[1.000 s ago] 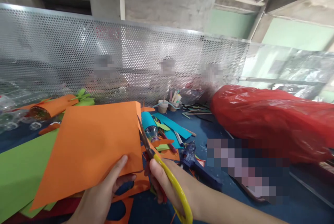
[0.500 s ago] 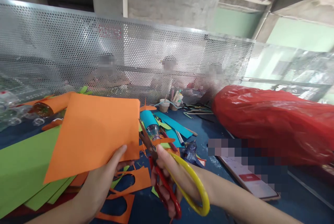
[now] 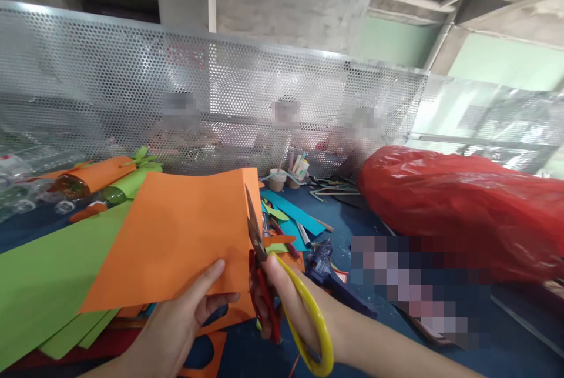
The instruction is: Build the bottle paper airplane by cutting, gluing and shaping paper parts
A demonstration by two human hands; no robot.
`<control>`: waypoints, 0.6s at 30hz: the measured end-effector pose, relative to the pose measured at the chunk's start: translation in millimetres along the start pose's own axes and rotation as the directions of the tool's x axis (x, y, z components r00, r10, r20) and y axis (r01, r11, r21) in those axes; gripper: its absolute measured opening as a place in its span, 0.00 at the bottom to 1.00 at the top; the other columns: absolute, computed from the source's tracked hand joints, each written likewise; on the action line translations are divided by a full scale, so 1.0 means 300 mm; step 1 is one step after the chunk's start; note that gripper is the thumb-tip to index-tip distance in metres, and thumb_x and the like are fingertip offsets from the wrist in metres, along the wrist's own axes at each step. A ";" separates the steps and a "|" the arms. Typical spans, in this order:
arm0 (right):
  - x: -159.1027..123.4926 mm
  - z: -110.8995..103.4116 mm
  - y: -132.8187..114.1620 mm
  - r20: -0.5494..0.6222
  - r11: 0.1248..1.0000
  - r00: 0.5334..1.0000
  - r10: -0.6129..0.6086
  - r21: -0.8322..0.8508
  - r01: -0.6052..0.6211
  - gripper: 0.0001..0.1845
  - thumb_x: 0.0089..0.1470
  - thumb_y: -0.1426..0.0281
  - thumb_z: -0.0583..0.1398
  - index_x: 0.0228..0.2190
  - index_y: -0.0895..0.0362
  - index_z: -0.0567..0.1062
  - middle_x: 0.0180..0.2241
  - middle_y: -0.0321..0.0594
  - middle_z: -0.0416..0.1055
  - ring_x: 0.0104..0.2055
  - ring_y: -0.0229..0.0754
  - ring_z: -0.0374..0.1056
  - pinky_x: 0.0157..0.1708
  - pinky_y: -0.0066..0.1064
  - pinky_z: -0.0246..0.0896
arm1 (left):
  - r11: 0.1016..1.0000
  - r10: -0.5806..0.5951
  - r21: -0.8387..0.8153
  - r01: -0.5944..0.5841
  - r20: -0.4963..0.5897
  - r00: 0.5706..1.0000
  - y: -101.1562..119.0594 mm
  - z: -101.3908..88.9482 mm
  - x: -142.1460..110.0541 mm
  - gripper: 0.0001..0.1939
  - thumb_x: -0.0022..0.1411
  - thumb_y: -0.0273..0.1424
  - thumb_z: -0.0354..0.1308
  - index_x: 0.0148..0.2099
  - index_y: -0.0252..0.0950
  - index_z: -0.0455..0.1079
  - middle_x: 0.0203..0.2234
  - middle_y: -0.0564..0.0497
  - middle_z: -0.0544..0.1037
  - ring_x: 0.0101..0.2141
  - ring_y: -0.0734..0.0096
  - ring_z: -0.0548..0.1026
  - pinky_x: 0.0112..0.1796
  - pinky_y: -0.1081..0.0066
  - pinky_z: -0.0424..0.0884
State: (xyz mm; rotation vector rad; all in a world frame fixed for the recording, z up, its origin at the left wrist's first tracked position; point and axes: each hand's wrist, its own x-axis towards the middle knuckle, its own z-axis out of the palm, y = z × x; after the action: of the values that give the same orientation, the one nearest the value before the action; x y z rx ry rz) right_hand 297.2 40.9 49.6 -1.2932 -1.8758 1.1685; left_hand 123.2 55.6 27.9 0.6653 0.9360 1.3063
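Blue tabletop (image 3: 352, 210) spreads beneath both hands. Nearest, the left hand (image 3: 185, 316) pinches an orange sheet (image 3: 189, 225), thumb on top and fingers beneath its lower edge. Beside it, the right hand (image 3: 288, 298) grips the yellow-and-red scissors (image 3: 259, 247), thumb through the yellow handle; their blades reach along the sheet's right side, with a narrow orange strip beyond them. Orange scraps (image 3: 215, 348) with round holes lie below the grip, and green sheets (image 3: 57, 272) to the left of it. A blue glue gun (image 3: 324, 266) lies just right of the scissors, a partly blurred phone farther right. Past the grip are blue paper strips (image 3: 293, 208), two cups (image 3: 277, 180) and, off to the right, a red plastic bag (image 3: 453, 201). Farthest stands a perforated screen (image 3: 247, 87), people faintly visible through it.
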 end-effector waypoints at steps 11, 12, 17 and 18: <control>0.000 -0.016 -0.025 -0.133 0.954 0.979 -0.155 -0.278 0.113 0.32 0.64 0.47 0.37 0.28 0.54 0.66 0.20 0.40 0.66 0.25 0.44 0.65 0.29 0.35 0.62 | 0.999 0.023 -0.040 -0.020 0.087 0.996 -0.022 -0.002 -0.025 0.43 0.45 0.37 0.75 0.63 0.50 0.63 0.53 0.51 0.76 0.45 0.53 0.79 0.33 0.65 0.80; 0.003 -0.017 -0.022 -0.127 0.953 0.980 -0.156 -0.279 0.116 0.32 0.64 0.46 0.36 0.27 0.54 0.66 0.21 0.40 0.66 0.25 0.44 0.65 0.29 0.35 0.62 | 0.999 0.021 -0.037 -0.018 0.094 0.995 -0.026 -0.005 -0.022 0.42 0.46 0.37 0.75 0.62 0.49 0.63 0.53 0.50 0.77 0.45 0.52 0.79 0.34 0.64 0.80; 0.003 -0.020 -0.025 -0.087 0.955 0.981 -0.174 -0.258 0.147 0.34 0.64 0.46 0.36 0.31 0.55 0.69 0.20 0.38 0.66 0.24 0.42 0.65 0.31 0.34 0.63 | 0.998 -0.058 -0.026 0.064 0.193 0.979 -0.044 -0.034 -0.013 0.35 0.49 0.41 0.72 0.59 0.45 0.68 0.52 0.47 0.77 0.50 0.44 0.76 0.42 0.52 0.78; 0.002 -0.019 -0.027 -0.083 0.956 0.981 -0.175 -0.253 0.149 0.35 0.64 0.46 0.36 0.31 0.55 0.70 0.20 0.37 0.66 0.24 0.42 0.65 0.32 0.34 0.63 | 0.998 -0.061 -0.005 0.064 0.199 0.978 -0.048 -0.043 -0.014 0.33 0.49 0.42 0.72 0.58 0.46 0.69 0.51 0.47 0.78 0.50 0.43 0.75 0.44 0.50 0.77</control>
State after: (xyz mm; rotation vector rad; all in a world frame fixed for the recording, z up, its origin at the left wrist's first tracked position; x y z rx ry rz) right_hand 298.4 42.1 59.4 -1.2739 -2.0535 0.7877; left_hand 119.2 47.7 10.4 0.7378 0.7799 1.1652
